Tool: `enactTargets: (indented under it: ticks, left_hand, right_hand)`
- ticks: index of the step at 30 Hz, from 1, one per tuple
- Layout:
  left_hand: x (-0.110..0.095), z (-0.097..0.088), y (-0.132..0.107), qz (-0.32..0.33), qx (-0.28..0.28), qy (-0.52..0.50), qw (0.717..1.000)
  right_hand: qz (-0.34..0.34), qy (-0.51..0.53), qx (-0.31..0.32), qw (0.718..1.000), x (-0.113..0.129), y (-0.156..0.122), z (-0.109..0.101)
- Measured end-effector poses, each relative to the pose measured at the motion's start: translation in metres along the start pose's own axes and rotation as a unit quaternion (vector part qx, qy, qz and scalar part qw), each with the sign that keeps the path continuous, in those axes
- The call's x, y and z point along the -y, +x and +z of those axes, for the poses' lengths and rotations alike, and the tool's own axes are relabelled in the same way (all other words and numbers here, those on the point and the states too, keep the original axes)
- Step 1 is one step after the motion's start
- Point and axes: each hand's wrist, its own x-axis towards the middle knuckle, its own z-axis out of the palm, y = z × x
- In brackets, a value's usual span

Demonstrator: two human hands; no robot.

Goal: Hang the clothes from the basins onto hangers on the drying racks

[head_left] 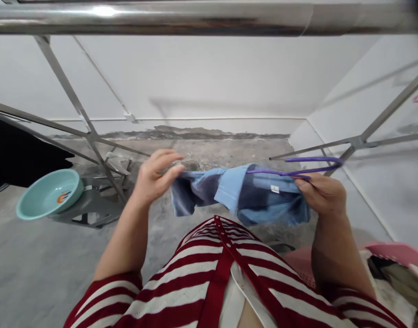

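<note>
A blue denim garment (231, 184) with a small white label inside its upper edge hangs crosswise before my body. Along that edge runs a purple clothes hanger (270, 172), partly hidden by the cloth, its bent end sticking out to the right. My right hand (323, 193) is closed on the garment's right end, right by the hanger. At the opposite end, my left hand (157, 175) has its fingers apart beside the cloth's corner; whether it touches the fabric is unclear. Some of the cloth is smeared by motion.
A shiny metal rail (195, 19) crosses overhead, with crossed metal legs (92, 136) at both sides. A turquoise basin (41, 200) rests on a grey stool (89, 207) at left, near dark hanging cloth (20, 150). At lower right stands a pink basket (396, 250) with clothes.
</note>
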Motion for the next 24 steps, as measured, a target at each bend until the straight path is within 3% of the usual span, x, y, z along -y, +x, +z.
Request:
enactTargets:
  ticks: [2, 4, 8, 12, 15, 17, 20, 22, 24]
  left_hand:
    - [-0.032, 0.022, -0.002, 0.057, -0.005, 0.032, 0.998]
    - [-0.05, 0.047, -0.008, 0.088, -0.005, 0.088, 0.992]
    - [-0.041, 0.078, -0.005, 0.04, 0.029, 0.229, 0.972]
    - [-0.024, 0.07, 0.017, -0.011, 0.078, 0.263, 0.962]
    - [-0.031, 0.058, 0.018, 0.018, 0.072, 0.256, 0.964]
    - [-0.04, 0.051, 0.007, 0.072, 0.141, 0.227, 0.961]
    - [-0.04, 0.035, -0.01, 0.132, 0.294, 0.104, 0.941]
    - [-0.026, 0.025, -0.013, 0.092, 0.271, 0.044, 0.957]
    - [-0.004, 0.02, -0.01, 0.006, 0.157, 0.033, 0.987]
  right_hand:
    - [-0.044, -0.017, 0.048, 0.998, 0.002, 0.003, 0.007]
    - [-0.057, -0.042, 0.073, 0.995, 0.004, 0.004, 0.016]
    - [-0.055, -0.079, 0.09, 0.991, 0.01, 0.001, 0.034]
    - [-0.048, -0.044, 0.158, 0.985, 0.012, -0.001, 0.051]
    - [-0.014, -0.074, 0.163, 0.984, 0.004, 0.001, 0.059]
    - [-0.012, -0.089, 0.124, 0.988, -0.007, 0.002, 0.056]
    - [-0.052, -0.076, 0.071, 0.993, -0.024, 0.001, 0.036]
    - [-0.071, -0.054, 0.061, 0.994, -0.031, 0.001, 0.019]
    - [-0.057, -0.036, 0.044, 0.997, -0.033, 0.002, 0.006]
